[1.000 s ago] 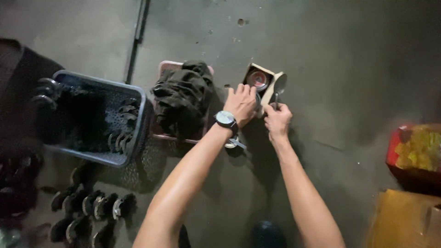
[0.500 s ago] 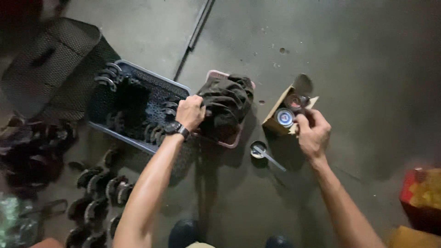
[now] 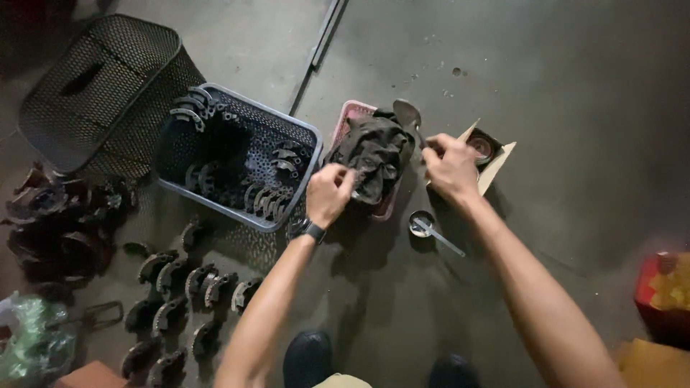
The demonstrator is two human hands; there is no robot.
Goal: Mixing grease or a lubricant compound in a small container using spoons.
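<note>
My left hand [image 3: 329, 194], with a watch on its wrist, grips the edge of a dark, greasy cloth [image 3: 374, 154] heaped in a small pink basket [image 3: 351, 115]. My right hand [image 3: 449, 169] is closed on the handle of a metal spoon [image 3: 406, 113] whose bowl sits over the cloth's far side. Just right of that hand an open cardboard box [image 3: 499, 162] holds a round tin [image 3: 480, 146]. A small round cup with a stick in it [image 3: 421, 224] stands on the floor below my right hand.
A grey perforated crate [image 3: 305, 169] with curved brake shoes stands left of the pink basket. A black mesh basket [image 3: 93, 93] lies at far left. More brake shoes [image 3: 187, 280] lie in rows on the concrete floor, beside a dark pile of parts [image 3: 57, 223]. A red box [image 3: 665, 287] sits at right.
My left hand has gone from the cardboard box to the cloth and gripped it. My right hand has come from the box toward the basket, now with the spoon raised over it.
</note>
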